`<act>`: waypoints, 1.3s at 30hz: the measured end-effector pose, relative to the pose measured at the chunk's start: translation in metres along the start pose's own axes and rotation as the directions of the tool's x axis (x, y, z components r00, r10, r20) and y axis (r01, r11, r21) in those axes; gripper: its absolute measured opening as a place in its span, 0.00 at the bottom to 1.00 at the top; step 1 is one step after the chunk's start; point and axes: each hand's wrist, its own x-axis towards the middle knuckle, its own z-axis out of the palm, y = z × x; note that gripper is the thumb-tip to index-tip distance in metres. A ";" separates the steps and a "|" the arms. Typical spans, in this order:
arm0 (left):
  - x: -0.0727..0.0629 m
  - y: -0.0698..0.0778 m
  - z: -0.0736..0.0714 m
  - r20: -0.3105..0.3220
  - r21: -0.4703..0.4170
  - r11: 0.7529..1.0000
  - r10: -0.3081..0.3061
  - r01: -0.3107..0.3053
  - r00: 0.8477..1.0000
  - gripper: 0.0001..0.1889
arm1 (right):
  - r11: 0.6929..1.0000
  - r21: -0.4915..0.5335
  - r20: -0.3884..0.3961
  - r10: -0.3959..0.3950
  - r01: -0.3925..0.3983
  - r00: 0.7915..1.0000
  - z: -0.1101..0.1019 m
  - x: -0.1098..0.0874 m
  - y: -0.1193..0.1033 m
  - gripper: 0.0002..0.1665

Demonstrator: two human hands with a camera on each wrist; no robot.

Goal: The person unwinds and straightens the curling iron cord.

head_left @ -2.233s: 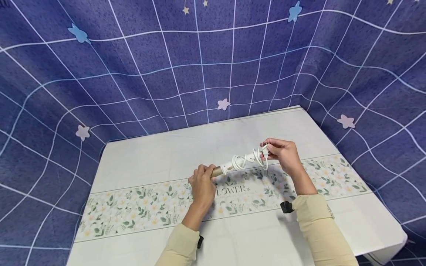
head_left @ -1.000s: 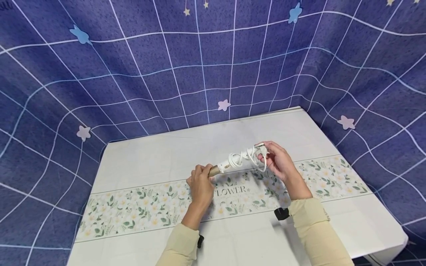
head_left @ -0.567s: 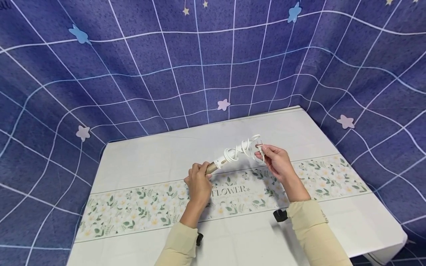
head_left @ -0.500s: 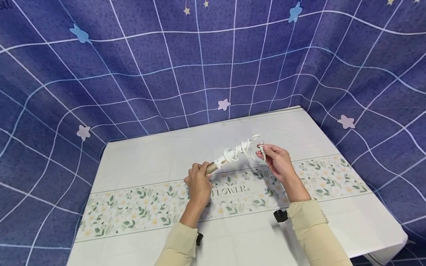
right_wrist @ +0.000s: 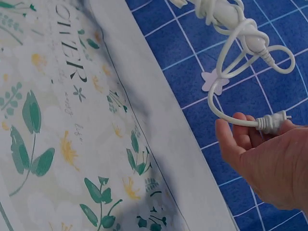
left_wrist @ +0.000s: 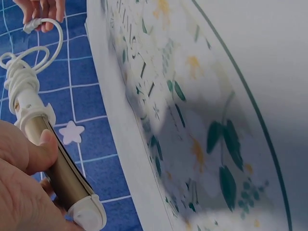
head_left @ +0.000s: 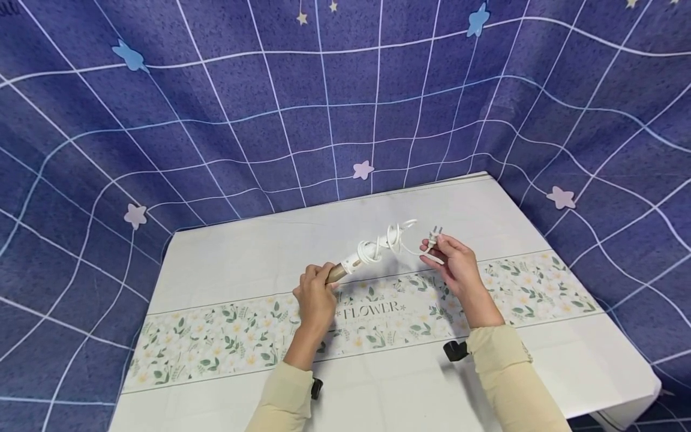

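A curling iron with a white handle (head_left: 353,263) and a gold barrel (left_wrist: 67,180) is held at a slant above the table. My left hand (head_left: 317,300) grips it round the barrel; the thumb lies along the gold part and the white tip (left_wrist: 89,214) sticks out past the palm. White cord (head_left: 369,252) is wound round the handle in several turns. My right hand (head_left: 459,264) pinches the two-pin plug (right_wrist: 272,123) between thumb and fingers, prongs pointing up and away in the head view. A loose length of cord runs from the handle to the plug.
A white tablecloth (head_left: 259,252) with a flowered band (head_left: 237,336) and the word FLOWER covers the table below both hands. Behind and at the sides hangs a blue curtain (head_left: 302,132) with white grid lines and stars. Black camera straps (head_left: 456,350) sit at the wrists.
The plug has come away from the handle end, and a length of cord now spans the gap. My left hand has shifted a little left with the curling iron, which tilts more steeply.
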 end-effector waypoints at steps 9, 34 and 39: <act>-0.004 -0.015 -0.007 0.039 0.025 1.000 0.014 -0.015 0.999 0.19 | 0.984 0.173 0.031 0.044 -0.049 0.999 -0.004 0.003 -0.002 0.16; -0.008 -0.045 -0.018 -0.034 0.078 0.995 -0.052 0.054 0.998 0.19 | 0.813 0.574 -0.043 -0.096 0.103 0.994 -0.011 0.004 -0.016 0.12; -0.007 -0.048 -0.021 -0.046 0.067 0.994 -0.083 0.086 0.996 0.20 | 0.817 0.570 -0.060 -0.067 0.089 0.996 -0.014 0.004 -0.017 0.13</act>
